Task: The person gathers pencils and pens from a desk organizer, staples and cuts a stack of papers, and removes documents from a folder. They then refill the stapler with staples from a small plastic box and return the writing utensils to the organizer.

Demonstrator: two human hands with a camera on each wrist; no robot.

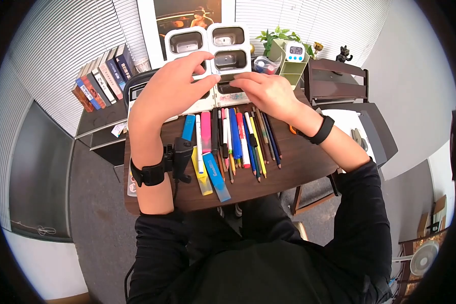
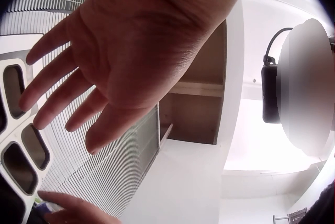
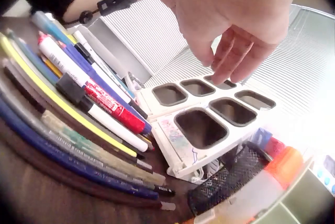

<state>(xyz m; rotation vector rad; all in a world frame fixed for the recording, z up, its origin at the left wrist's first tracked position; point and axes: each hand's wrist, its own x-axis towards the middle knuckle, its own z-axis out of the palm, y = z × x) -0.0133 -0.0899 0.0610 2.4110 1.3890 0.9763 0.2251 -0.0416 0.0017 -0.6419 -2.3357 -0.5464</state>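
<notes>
At the middle of the room stands the dark wooden worktop (image 1: 299,164). Toward its twelve o'clock edge, two white compartment units (image 1: 229,46) sit side by side. Books (image 1: 100,78) stand in a row at ten o'clock. The person's left hand (image 1: 175,86) is over the left unit, its fingers open and spread, holding nothing. The right hand (image 1: 271,93) reaches in from four o'clock, its fingers open and fairly straight, above the right unit; I can't tell whether they touch it. A green holder (image 1: 290,68) stands at one o'clock, carrying a white timer (image 1: 295,51). Highlighters (image 1: 217,175), markers (image 1: 235,133) and pencils (image 1: 271,137) lie side by side at six o'clock from the units.
</notes>
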